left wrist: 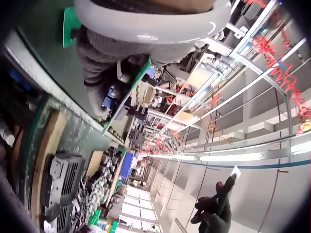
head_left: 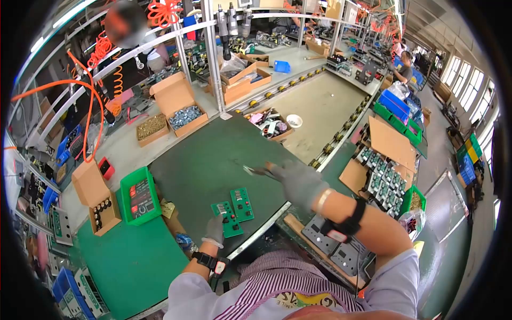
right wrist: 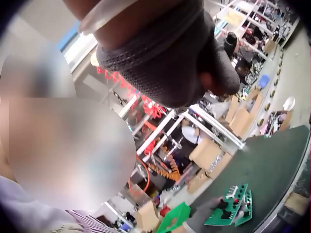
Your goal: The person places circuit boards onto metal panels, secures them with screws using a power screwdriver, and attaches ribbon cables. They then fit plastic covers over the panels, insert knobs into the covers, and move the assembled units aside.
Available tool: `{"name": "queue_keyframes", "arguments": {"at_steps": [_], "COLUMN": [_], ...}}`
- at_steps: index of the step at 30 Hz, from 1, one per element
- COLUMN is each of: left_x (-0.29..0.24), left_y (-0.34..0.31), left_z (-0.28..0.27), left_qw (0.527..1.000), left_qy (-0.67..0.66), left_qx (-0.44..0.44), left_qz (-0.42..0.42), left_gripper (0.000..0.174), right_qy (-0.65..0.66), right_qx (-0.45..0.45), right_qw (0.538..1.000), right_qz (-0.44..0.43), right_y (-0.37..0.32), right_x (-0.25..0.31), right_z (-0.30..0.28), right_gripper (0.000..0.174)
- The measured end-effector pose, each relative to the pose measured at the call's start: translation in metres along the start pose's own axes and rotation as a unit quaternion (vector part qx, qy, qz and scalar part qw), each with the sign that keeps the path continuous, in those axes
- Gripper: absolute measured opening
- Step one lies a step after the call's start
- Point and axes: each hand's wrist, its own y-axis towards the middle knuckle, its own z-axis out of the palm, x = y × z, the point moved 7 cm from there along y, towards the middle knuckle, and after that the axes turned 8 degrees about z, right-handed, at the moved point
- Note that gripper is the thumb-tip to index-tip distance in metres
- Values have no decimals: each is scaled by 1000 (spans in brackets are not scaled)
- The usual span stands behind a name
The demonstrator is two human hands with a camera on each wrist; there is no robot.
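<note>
In the head view my gloved left hand [head_left: 215,232] grips a green circuit board [head_left: 230,224] by its near left side. The left wrist view shows the gloved fingers [left wrist: 95,99] curled around this board [left wrist: 127,94], which stands tilted there. A second green circuit board [head_left: 242,205] is just right of the held one, their edges close together. My gloved right hand [head_left: 300,184] is raised beyond and right of the boards. It pinches a small pale, shiny piece [head_left: 248,170] at its fingertips; I cannot tell what kind. The left wrist view shows this piece [left wrist: 236,172] too.
A green bin [head_left: 125,184] with dark red-marked packs stands left on the dark green worktop [head_left: 186,154]. Open cardboard boxes with screws [head_left: 185,117] line the back. Grey metal plates [head_left: 325,240] lie near my body. Rows of boards [head_left: 381,178] stand right.
</note>
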Motion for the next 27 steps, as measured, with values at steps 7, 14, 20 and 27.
{"name": "queue_keyframes", "arguments": {"at_steps": [7,14,20,27], "left_x": [-31,-34,-43,-104], "left_y": [-3,37,45,-15], "left_z": [-54,-65,-78,64], "left_qw": [986,879,743,731], "left_qy": [94,431,613,571], "left_qx": [-98,-118,-139,57], "left_qz": [92,165,230,368], "left_gripper": [44,39,26,34], "right_qy": [75,118,307,471], "right_qx": [73,280,228,139], "right_qw": [994,952,870,748], "right_qz": [-15,28,312,447], "right_y": [68,-58,-197,-298], "right_x": [57,-20,-130,-179], "right_z": [7,100,104,168], "right_gripper": [19,57,57,42]}}
